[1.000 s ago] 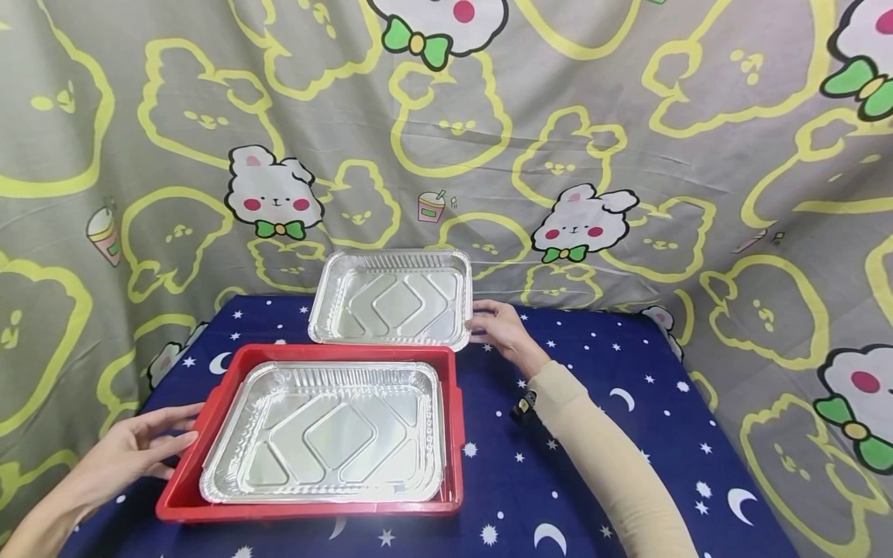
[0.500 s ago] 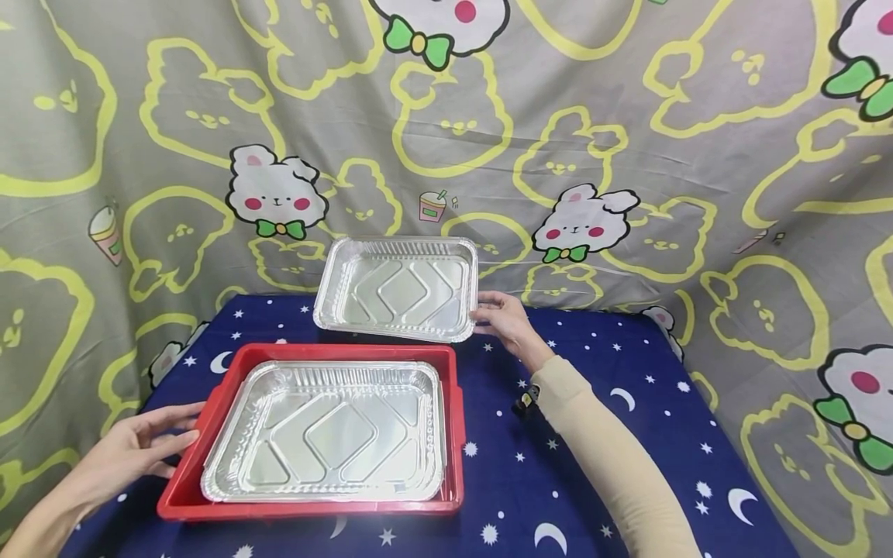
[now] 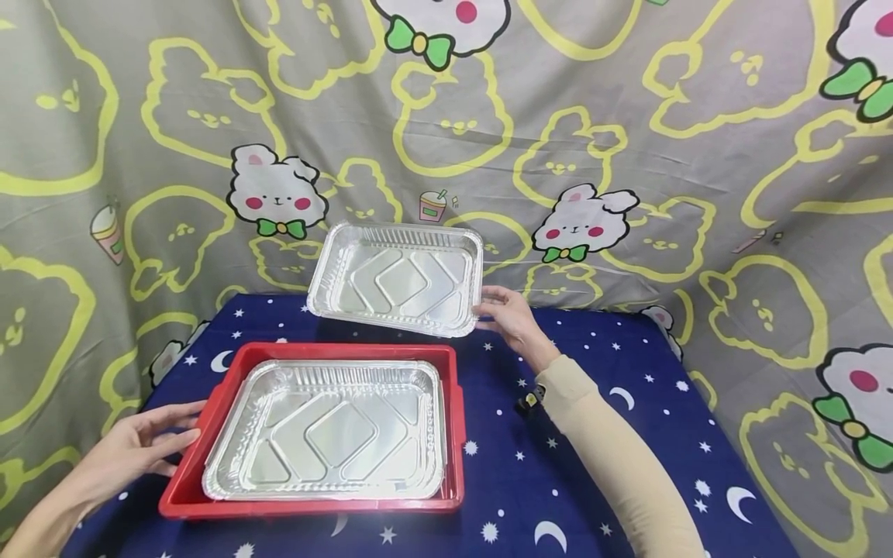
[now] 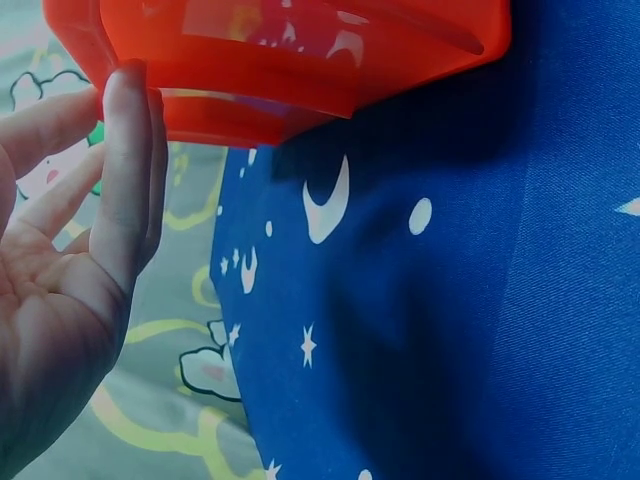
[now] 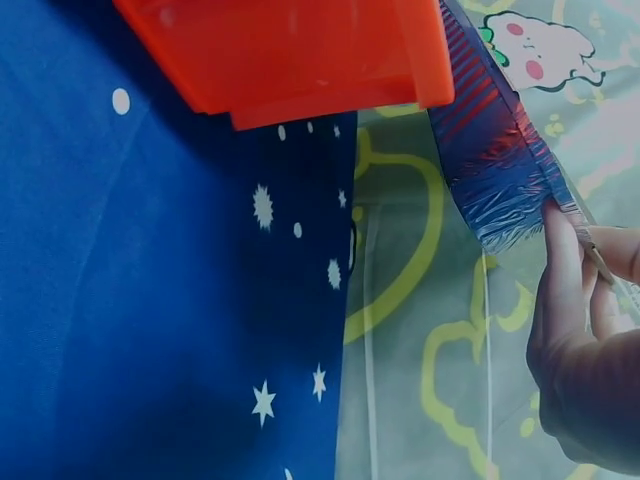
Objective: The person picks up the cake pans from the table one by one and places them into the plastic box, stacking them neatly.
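My right hand (image 3: 512, 322) pinches the right rim of an empty foil pan (image 3: 401, 279), thumb on one side and fingers on the other. That pan is raised above the table behind a red plastic tray (image 3: 456, 465), its left end higher than its right. In the right wrist view the pan's crimped side (image 5: 500, 190) runs into the fingers. Inside the red tray lies a second foil pan (image 3: 342, 434) with a diamond-pattern base. At the tray's left rim, my left hand (image 3: 136, 449) grips the edge; the left wrist view shows its fingertips (image 4: 125, 85) against the red plastic.
A dark blue cloth (image 3: 600, 465) with white stars and moons covers the table. Behind and at both sides hangs a grey curtain (image 3: 474, 85) with rabbit and yellow outline prints. A small black device (image 3: 532, 399) sits on the right wrist.
The right hand has lifted its foil pan a little higher and tilted it, the left end rising most. My left hand and the red tray have stayed put.
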Motion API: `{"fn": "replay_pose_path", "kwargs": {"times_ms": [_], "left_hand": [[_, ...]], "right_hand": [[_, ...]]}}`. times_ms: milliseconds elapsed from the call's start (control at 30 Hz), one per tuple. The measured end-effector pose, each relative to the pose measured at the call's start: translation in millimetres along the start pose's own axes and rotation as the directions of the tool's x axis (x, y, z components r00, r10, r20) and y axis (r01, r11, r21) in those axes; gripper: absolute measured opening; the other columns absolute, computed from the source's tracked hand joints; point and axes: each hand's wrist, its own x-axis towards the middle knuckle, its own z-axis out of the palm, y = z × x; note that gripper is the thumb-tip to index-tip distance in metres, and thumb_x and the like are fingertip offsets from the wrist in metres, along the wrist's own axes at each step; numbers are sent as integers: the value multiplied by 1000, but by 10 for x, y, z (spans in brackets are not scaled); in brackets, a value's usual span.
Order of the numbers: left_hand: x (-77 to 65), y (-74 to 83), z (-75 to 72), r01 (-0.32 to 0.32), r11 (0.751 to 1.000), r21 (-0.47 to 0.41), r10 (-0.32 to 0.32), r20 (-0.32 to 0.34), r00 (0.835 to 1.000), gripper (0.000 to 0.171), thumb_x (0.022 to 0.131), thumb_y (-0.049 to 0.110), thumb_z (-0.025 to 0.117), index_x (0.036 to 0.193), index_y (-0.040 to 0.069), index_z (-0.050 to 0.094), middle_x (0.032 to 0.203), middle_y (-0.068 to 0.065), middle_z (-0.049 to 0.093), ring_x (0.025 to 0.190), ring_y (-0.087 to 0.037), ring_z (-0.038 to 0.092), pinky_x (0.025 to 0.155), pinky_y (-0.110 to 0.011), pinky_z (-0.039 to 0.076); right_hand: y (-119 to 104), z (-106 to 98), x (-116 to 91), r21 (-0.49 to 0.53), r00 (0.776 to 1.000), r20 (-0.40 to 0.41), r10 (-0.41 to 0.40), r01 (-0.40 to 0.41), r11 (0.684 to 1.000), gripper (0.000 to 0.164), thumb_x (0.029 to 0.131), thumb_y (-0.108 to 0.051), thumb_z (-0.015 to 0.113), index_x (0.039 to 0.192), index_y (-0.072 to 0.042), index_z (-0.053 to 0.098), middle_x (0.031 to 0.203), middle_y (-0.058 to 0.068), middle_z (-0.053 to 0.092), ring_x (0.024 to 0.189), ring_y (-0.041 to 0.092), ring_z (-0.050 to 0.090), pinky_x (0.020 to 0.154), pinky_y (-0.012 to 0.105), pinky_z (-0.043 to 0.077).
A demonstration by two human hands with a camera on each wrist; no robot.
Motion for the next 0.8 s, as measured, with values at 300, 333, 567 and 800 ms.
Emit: {"fn": "replay_pose_path", "kwargs": {"times_ms": [300,333,567,800], "left_hand": [[4,14,-4,-2,1000,7,2,6,1000,39,108,12,59,138,37,60,117,39,64,94,-7,76,71,-41,67],[5,15,-5,-4,1000,5,4,7,1000,40,108,12,59,138,38,60,117,39,65,94,-6,76,71,-41,67],[11,14,-6,-9,1000,12,8,8,1000,38,108,12,59,142,29,60,117,39,64,94,-7,76,71,-41,67],[6,7,-11,-20,1000,-7,20,17,1000,43,108,10,58,134,44,59,119,39,65,95,-7,77,70,-42,67]], "right_hand": [[-87,-6,-101,-10,1000,-2,5,-6,1000,57,93,10,64,148,7,49,102,2,69,87,10,71,76,29,66],[-93,-8,-109,-13,1000,2,4,-4,1000,57,93,9,64,148,7,49,103,3,69,88,10,71,76,29,66],[-123,-33,-185,-18,1000,13,3,-3,1000,56,92,9,65,146,7,50,101,1,71,89,11,72,75,31,66],[-161,-65,-316,-28,999,42,-1,2,1000,54,94,7,66,146,7,50,99,-2,72,87,11,73,76,31,66]]}}
